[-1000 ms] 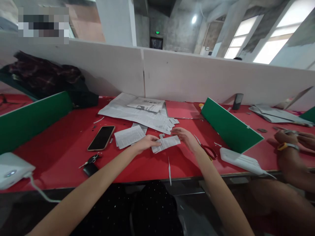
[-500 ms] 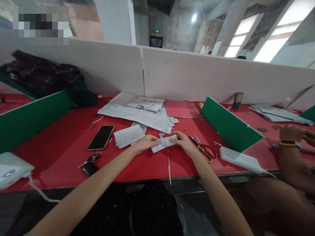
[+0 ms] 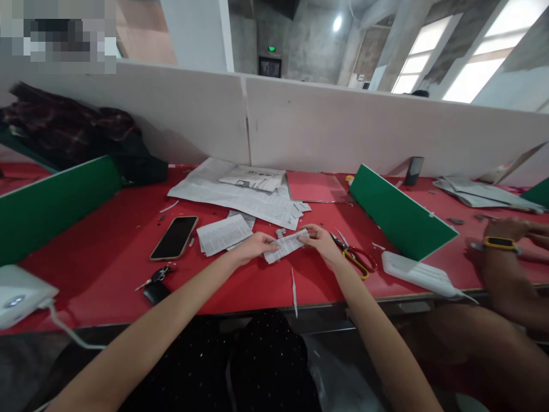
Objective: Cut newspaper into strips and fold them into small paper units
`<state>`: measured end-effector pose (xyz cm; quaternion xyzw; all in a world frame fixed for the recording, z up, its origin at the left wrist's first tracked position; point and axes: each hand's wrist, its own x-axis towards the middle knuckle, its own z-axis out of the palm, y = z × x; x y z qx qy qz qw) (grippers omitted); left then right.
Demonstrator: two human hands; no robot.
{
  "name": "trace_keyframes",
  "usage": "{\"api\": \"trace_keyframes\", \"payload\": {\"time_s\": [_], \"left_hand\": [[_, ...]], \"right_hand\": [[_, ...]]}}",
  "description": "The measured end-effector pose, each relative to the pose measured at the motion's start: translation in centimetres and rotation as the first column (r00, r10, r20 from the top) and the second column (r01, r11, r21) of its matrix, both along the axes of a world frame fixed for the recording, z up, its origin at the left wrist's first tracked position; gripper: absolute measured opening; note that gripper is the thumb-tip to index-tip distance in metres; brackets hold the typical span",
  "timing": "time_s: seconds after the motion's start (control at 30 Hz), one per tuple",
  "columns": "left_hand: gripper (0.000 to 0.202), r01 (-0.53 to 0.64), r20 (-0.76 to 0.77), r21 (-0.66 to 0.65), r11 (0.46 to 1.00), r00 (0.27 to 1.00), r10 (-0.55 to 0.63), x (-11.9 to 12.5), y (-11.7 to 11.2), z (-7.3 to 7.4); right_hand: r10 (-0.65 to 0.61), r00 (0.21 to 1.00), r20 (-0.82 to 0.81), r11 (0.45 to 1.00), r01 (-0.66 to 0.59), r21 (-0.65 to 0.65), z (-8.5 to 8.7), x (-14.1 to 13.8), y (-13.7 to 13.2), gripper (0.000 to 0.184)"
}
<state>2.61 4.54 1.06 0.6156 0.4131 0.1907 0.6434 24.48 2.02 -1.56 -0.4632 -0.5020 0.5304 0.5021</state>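
A small folded piece of newspaper (image 3: 286, 247) is stretched between my two hands, low over the red tabletop. My left hand (image 3: 257, 247) pinches its left end, thumb on top. At the right end, my right hand (image 3: 318, 240) grips it between thumb and fingers. Just behind the piece lies a little grey scrap (image 3: 280, 233). Left of my left hand rest several cut newspaper pieces (image 3: 223, 234). Scissors (image 3: 355, 254) with red and yellow handles lie to the right of my right hand. A thin paper strip (image 3: 294, 293) lies in front, near the table edge.
Behind are large newspaper sheets (image 3: 231, 191) and a pink folder (image 3: 317, 187). At left sit a phone (image 3: 174, 238), keys (image 3: 155, 276) and a white device (image 3: 26, 297). Green dividers (image 3: 398, 214) stand both sides. A power strip (image 3: 418, 274) and a co-worker's arm (image 3: 504, 257) are at right.
Both hands keep hold of the newspaper piece in nearly the same spot. The whole view has shifted slightly, so things appear a little higher and further left.
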Motion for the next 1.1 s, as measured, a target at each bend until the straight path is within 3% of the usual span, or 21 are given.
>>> {"api": "trace_keyframes", "payload": {"time_s": [0.3,0.43,0.57,0.93,1.1], "left_hand": [[0.021,0.019,0.033,-0.1,0.995,0.999,-0.016,-0.1,0.0,-0.2],[0.028,0.014,-0.021,-0.002,1.0,1.0,-0.014,0.3,-0.6,0.9],[0.03,0.015,0.022,0.092,0.996,1.0,-0.017,1.1,-1.4,1.7],[0.037,-0.004,-0.003,0.153,0.988,1.0,0.004,1.7,-1.5,1.5],[0.026,-0.074,0.02,0.152,0.986,0.997,0.071,1.8,-1.2,0.9]], "right_hand": [[-0.092,0.995,-0.033,0.995,0.093,0.027,0.3,0.5,-0.3,0.025],[-0.045,0.998,0.042,0.993,0.04,0.114,0.6,0.1,-0.5,0.027],[0.071,0.995,0.07,0.99,-0.079,0.12,0.9,-0.6,-1.0,0.028],[0.104,0.98,0.172,0.982,-0.128,0.136,0.8,-1.1,-1.2,0.031],[0.116,0.982,0.151,0.98,-0.138,0.142,0.7,-1.3,-1.1,0.03]]}}
